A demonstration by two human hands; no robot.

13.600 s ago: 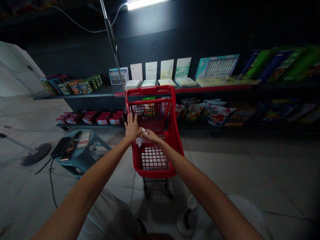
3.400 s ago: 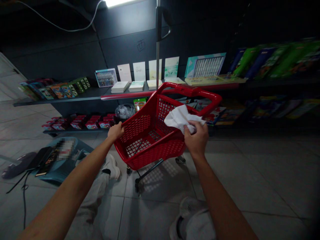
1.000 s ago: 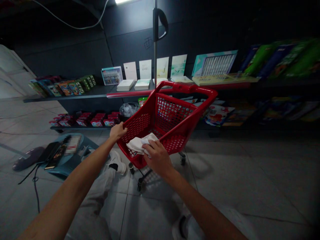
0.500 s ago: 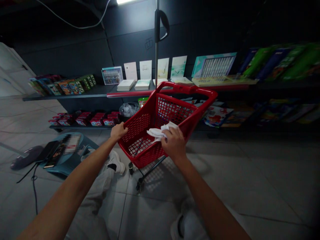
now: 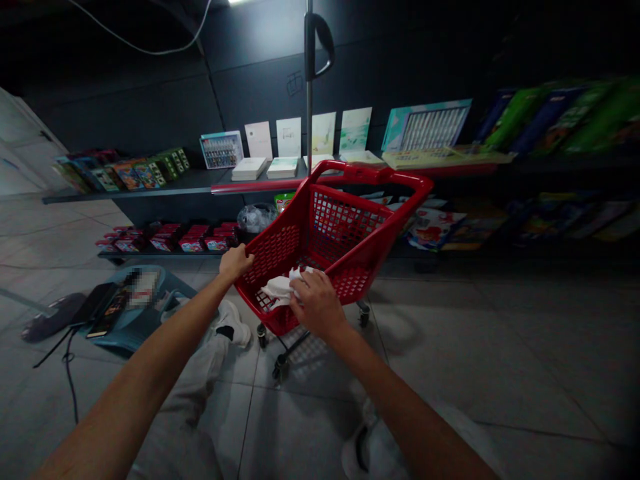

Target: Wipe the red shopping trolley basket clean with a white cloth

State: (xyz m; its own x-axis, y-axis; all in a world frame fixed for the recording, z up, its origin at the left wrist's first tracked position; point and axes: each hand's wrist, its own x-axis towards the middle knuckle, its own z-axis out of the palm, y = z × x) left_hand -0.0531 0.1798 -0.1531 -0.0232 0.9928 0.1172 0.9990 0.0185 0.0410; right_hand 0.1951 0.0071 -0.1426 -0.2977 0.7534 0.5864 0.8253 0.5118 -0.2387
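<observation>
A red plastic shopping cart (image 5: 373, 175) with perforated basket walls stands on wheels in front of me, its handle on the far side. My left hand (image 5: 236, 263) is closed around the left part of the basket's rim. In my right hand (image 5: 319, 301) is a crumpled white cloth (image 5: 280, 288), held at the near rim of the basket. Part of the cloth hangs over the inside of the basket, and the fingers hide the rest.
Behind the cart run dark shelves (image 5: 175, 189) with books, boxed pen sets (image 5: 433, 127) and snack bags. A pole with a black handle (image 5: 319, 47) rises behind the cart. On the left, a blue-grey stool (image 5: 135, 333) bears a phone and other items; a cable (image 5: 70, 377) trails on the floor.
My right hand has moved the white cloth left and a little nearer to me along the basket's near rim. My left hand keeps its grip on the rim.
</observation>
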